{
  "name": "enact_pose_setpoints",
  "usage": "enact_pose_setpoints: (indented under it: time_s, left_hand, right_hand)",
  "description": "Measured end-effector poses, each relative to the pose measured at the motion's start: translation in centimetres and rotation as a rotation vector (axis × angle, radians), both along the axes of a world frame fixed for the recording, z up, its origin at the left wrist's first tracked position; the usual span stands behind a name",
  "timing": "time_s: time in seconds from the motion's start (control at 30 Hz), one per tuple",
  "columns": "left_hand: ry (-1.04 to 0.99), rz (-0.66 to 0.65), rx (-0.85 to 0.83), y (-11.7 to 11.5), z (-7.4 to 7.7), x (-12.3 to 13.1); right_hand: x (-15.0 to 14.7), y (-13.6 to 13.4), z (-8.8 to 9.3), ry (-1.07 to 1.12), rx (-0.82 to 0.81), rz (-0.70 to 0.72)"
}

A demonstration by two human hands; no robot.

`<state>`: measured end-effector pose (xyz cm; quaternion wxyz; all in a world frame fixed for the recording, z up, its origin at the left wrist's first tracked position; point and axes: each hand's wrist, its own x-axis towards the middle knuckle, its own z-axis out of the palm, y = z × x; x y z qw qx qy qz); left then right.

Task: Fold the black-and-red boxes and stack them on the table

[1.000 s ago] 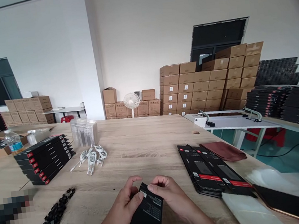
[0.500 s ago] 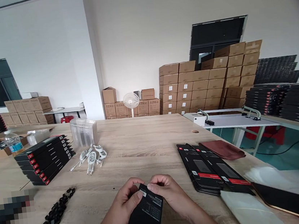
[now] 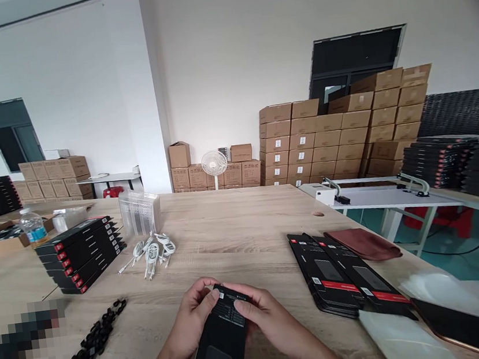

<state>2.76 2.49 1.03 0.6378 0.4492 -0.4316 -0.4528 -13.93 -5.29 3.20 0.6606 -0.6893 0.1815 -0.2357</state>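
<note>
A long black cardboard box (image 3: pixel 219 339) with white print and a small label lies between my two hands, near the table's front. My left hand (image 3: pixel 194 316) grips its far left edge, thumb on the printed face. On the right side, my right hand (image 3: pixel 263 316) holds the same box, its thumb pressed on the print and its fingers behind. Flat black box sleeves with red bands (image 3: pixel 328 279) lie in piles to the right. A stack of black boxes with red ends (image 3: pixel 80 254) stands at the left, beside several coiled white cables (image 3: pixel 152 251).
Small black parts (image 3: pixel 96 342) lie in a row at the left front. Clear plastic trays (image 3: pixel 140 214) and a water bottle (image 3: pixel 33 227) stand farther back. At the right are a brown cloth (image 3: pixel 363 244), plastic bags (image 3: pixel 401 337) and a dark panel (image 3: pixel 471 323).
The box has moved slightly left and up in my hands, showing more of its face. My right thumb has slid down from the top edge onto the print. The view has shifted a little left.
</note>
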Motion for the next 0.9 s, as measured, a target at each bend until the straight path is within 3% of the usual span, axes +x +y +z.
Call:
enact_pose_setpoints:
  time_s: [0.2, 0.27, 0.4, 0.47, 0.57, 0.67, 0.77, 0.83, 0.9]
  left_hand:
    - [-0.024, 0.051, -0.022, 0.2, 0.8, 0.2]
    - [-0.171, 0.098, 0.012, 0.9, 1.8, 0.4]
    - [-0.683, 0.205, 0.154, 3.5, 3.4, -0.6]
    - [-0.881, 0.267, 0.253, 5.2, 3.6, -1.4]
    - [-0.978, 0.355, 0.321, 8.5, 3.4, -0.6]
    - [-1.034, 0.568, 0.379, 13.9, 4.0, 4.1]
    - [-1.181, 0.831, 0.504, 20.5, 5.8, 11.3]
    - [-1.231, 0.898, 0.647, 23.6, 6.9, 16.5]
    - [-1.220, 0.865, 0.834, 25.2, 7.1, 21.1]
  right_hand:
    - [0.1, 0.5, 0.4, -0.042, -0.089, -0.038]
    - [0.3, 0.2, 0.2, -0.044, -0.068, -0.147]
    - [0.8, -0.6, -0.1, -0.131, 0.006, -0.374]
    - [1.2, -0.6, -0.2, -0.160, 0.064, -0.371]
    - [1.7, -0.8, -0.7, -0.125, 0.084, -0.328]
    - [1.7, -2.6, -2.2, -0.005, -0.041, -0.413]
    - [1.5, -5.4, -4.5, 0.118, -0.194, -0.517]
    - [1.4, -6.8, -5.7, 0.165, -0.270, -0.562]
    - [1.5, -7.5, -6.4, 0.189, -0.339, -0.589]
